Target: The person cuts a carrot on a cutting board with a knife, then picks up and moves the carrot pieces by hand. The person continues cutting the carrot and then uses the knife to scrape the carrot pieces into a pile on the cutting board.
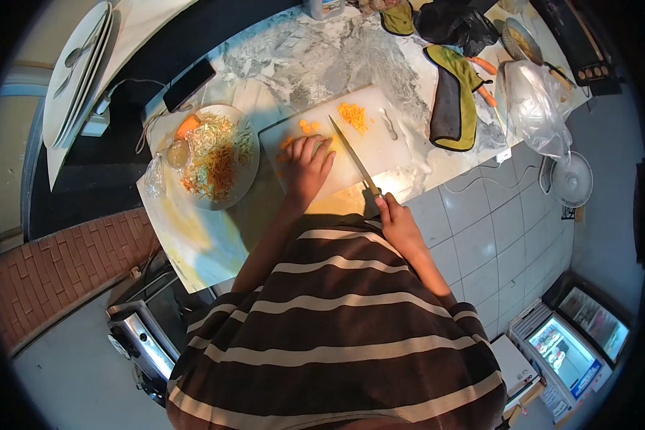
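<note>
My right hand [400,226] grips a kitchen knife [356,158] by its handle, the long blade lying across the white cutting board [351,183] and pointing away from me. To the left of the blade, my left hand [308,168] presses down with bent fingers held together over carrot slices [287,142], some showing beside the fingers. Just beyond its fingertips are a few round carrot slices [309,126]. A small pile of diced carrot [352,117] sits on the board to the right of the knife tip.
Left of the board, a plate [249,183] holds shredded vegetables [218,158] and a carrot piece. A phone [189,84] lies behind it. Stacked plates [75,72] stand far left. To the right are a green-edged cloth [453,100], whole carrots [486,95] and a plastic bag [534,107].
</note>
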`<state>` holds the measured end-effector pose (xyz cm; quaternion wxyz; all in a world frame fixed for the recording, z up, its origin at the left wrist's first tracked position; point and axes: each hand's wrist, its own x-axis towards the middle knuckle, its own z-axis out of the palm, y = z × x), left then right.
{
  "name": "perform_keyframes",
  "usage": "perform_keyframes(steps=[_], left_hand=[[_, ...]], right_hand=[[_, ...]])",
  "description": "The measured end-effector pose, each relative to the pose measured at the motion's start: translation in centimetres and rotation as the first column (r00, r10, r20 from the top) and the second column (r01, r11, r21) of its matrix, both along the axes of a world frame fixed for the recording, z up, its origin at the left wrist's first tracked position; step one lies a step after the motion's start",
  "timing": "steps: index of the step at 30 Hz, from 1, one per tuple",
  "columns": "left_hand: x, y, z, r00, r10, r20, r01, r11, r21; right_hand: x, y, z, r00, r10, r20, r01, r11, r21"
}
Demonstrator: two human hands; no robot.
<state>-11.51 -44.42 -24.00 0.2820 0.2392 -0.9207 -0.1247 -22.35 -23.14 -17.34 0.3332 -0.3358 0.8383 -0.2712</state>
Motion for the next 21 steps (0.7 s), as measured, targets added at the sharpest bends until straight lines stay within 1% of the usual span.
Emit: perform_keyframes(steps=[2,3,5,6,8,14,18,21], left_hand=[[0.21,0.15,0.04,1.000,0.011,-0.001,-0.011,1.000,0.022],[0.24,0.24,0.05,1.000,0.004,-0.006,-0.004,1.000,0.012],[0.34,0.33,0.05,1.000,0.000,-0.012,0.000,1.000,0.004],[0.32,0.29,0.11,1.000,-0.012,-0.005,0.012,1.000,0.000],[0.22,0.29,0.24,1.000,-0.023,0.000,0.023,1.000,-0.003],[0.23,0.29,-0.04,0.999,-0.035,0.036,0.034,0.999,0.033],[0.17,0.25,0.06,0.998,-0.038,0.042,0.037,0.999,0.023],[0.16,0.18,0.19,0.998,-0.040,0.042,0.039,0.999,0.020]], right_hand=[[0.11,-0.22,0.24,0.999,0.026,-0.038,-0.025,0.999,0.032],[0.20,-0.24,0.12,0.999,0.030,-0.039,-0.028,0.999,0.033],[0.42,-0.21,-0.37,0.994,0.042,-0.104,-0.040,0.999,0.017],[0.45,-0.24,-0.51,0.994,0.044,-0.104,-0.043,0.999,0.019],[0.37,-0.40,-0.71,0.994,0.065,-0.084,-0.057,0.993,0.099],[0.44,-0.44,-0.75,0.987,0.069,-0.144,-0.063,0.997,0.047],[0.49,-0.71,-0.25,0.992,0.061,-0.115,-0.057,0.997,0.043],[0.63,-0.74,-0.41,0.993,0.037,-0.108,-0.029,0.996,0.080]])
